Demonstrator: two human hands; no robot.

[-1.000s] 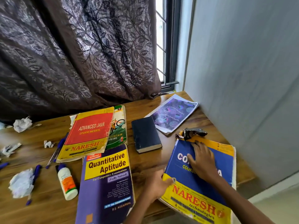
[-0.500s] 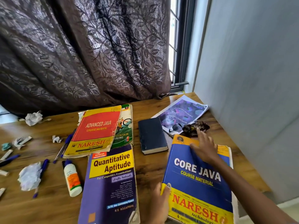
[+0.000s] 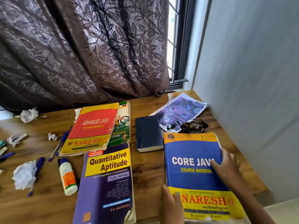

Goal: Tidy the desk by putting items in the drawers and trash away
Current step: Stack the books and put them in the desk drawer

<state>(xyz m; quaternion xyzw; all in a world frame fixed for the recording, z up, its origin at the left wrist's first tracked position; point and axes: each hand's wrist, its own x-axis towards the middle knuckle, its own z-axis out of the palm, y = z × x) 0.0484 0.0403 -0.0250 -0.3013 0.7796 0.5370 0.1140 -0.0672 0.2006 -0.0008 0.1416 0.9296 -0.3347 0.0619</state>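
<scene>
Head view: since the earlier frame the right hand [image 3: 226,168] had slid from the far edge of the Core Java book [image 3: 192,165] to its right edge, fingers curled over that edge, thumb on the cover. The left hand [image 3: 171,202] gripped the book's near-left edge, thumb on the yellow band. The book had shifted slightly and now lay square to the viewer, flat on the table [image 3: 148,173] at about 4 o'clock, blue cover with yellow bands top and bottom, corners worn. At 12 o'clock from it lay a crumpled wrapper [image 3: 194,125]; at 10 o'clock, a dark closed book [image 3: 148,133].
</scene>
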